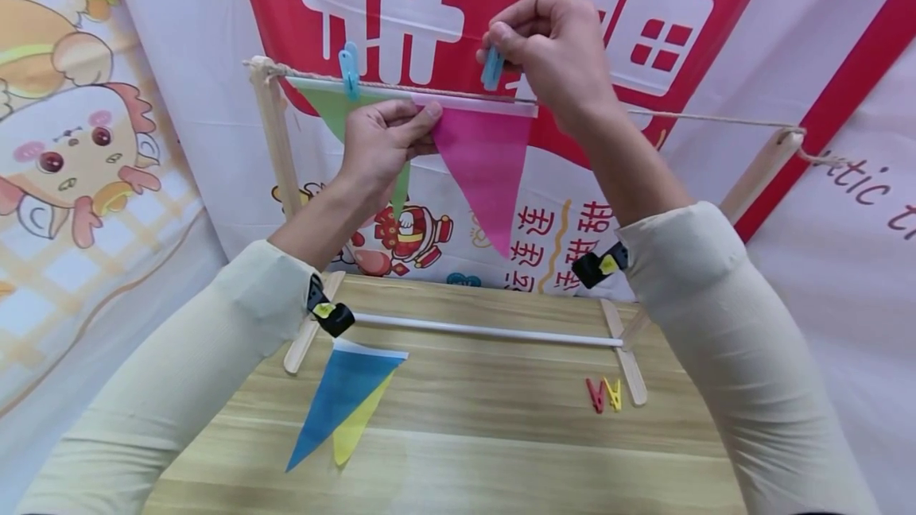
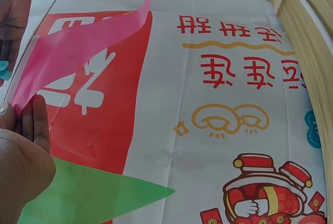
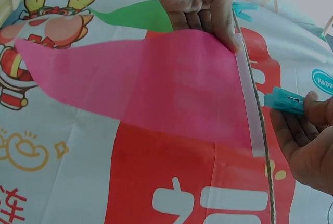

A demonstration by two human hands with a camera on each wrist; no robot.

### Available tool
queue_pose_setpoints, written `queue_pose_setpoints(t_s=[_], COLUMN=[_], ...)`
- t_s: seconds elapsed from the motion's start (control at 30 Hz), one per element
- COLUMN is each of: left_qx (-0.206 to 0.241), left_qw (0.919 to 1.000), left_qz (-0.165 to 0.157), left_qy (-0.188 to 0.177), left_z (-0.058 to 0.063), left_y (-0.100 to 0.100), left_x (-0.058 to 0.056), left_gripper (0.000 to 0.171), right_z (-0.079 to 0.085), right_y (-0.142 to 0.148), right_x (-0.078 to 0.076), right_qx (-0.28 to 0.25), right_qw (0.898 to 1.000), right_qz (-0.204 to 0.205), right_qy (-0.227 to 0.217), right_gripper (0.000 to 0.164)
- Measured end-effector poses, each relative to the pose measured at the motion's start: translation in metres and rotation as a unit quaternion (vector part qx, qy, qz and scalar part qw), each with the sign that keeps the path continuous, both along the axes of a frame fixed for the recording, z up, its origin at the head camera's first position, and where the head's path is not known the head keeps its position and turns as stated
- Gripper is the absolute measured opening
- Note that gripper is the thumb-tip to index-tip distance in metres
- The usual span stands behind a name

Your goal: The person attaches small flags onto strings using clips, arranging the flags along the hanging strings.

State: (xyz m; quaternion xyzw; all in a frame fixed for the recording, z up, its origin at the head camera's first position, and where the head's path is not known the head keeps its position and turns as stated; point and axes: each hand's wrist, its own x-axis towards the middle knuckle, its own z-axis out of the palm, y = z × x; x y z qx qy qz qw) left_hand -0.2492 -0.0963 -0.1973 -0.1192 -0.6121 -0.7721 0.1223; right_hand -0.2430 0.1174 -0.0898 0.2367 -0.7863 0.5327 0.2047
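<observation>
A pink triangular pennant [image 1: 490, 157] with a white top strip hangs point down along the twine [image 1: 458, 90]. My left hand [image 1: 390, 141] pinches its upper left corner between thumb and fingers. Above the strip, my right hand [image 1: 561, 46] holds a blue clothespin [image 1: 492, 68] by thumb and fingers. In the right wrist view that clothespin [image 3: 285, 100] points at the twine, close beside the strip. To the left, a green pennant [image 1: 322, 106] hangs from the twine under another blue clothespin [image 1: 349, 70], partly hidden behind my left hand.
Wooden posts [image 1: 275, 141] hold the twine at both ends, and a white rod [image 1: 487, 331] joins their feet. On the wooden table [image 1: 487, 435] lie a blue pennant [image 1: 343, 388] over a yellow pennant [image 1: 358, 427], plus a red clothespin [image 1: 595, 396] and a yellow clothespin [image 1: 613, 394].
</observation>
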Motion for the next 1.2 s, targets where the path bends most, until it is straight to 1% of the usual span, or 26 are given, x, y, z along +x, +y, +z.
queue_pose_setpoints(t_s=[0.1, 0.2, 0.6, 0.77, 1.0, 1.2], left_qx=[0.001, 0.001, 0.003, 0.007, 0.035, 0.047], left_qw=[1.0000, 1.0000, 1.0000, 0.9999, 0.9991, 0.9986], left_qz=[-0.002, -0.002, -0.005, -0.009, -0.022, -0.021], left_qy=[0.000, -0.001, -0.001, -0.004, 0.005, -0.010], left_z=[0.000, 0.000, 0.001, 0.001, 0.003, 0.004], left_y=[0.000, -0.001, -0.001, -0.001, 0.001, 0.003], left_x=[0.000, 0.000, 0.000, 0.000, -0.002, -0.002], left_gripper=[0.030, 0.030, 0.031, 0.031, 0.029, 0.029], right_z=[0.002, 0.003, -0.004, -0.004, -0.003, -0.004], right_y=[-0.006, -0.010, -0.014, -0.013, -0.012, -0.010], right_x=[0.000, -0.001, -0.007, -0.009, -0.008, -0.007], right_qx=[0.008, 0.021, 0.078, 0.090, 0.111, 0.133], right_qw=[1.000, 0.999, 0.995, 0.994, 0.993, 0.990], right_qz=[-0.013, -0.021, -0.052, -0.047, -0.034, -0.040], right_qy=[-0.004, -0.017, -0.029, -0.033, -0.017, -0.021], right_gripper=[0.024, 0.025, 0.029, 0.030, 0.028, 0.030])
